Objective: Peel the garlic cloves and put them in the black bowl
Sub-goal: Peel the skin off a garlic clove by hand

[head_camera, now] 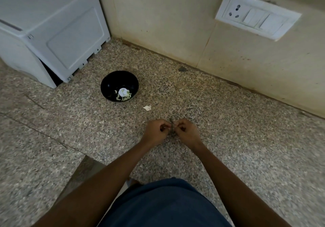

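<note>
Head view: both hands meet over the speckled grey granite counter (228,138), fingers curled inward and fingertips nearly touching. The left hand (157,130) and the right hand (187,131) appear to pinch one small item between them, presumably a garlic clove under peeling; the item itself is too small and hidden to confirm.

Handling assessment: a clove is light, firm and small, with dry papery skin that tears easily. Once bare it is likely slick. Best hold, in my judgement, is a fingertip pinch at one end while the other hand lifts the skin from the tip.

Appearance: the round glossy black bowl (105,85) stands up-left of the hands, well apart from them, near the white plastic appliance casing (52,33). It holds several pale, curved peeled garlic cloves (127,97) and one rounder white piece (122,91). A small white scrap (147,107), either skin or a clove, lies on the counter between bowl and hands, just beside the bowl.

A white wall socket plate (257,14) sits on the beige wall.
</note>
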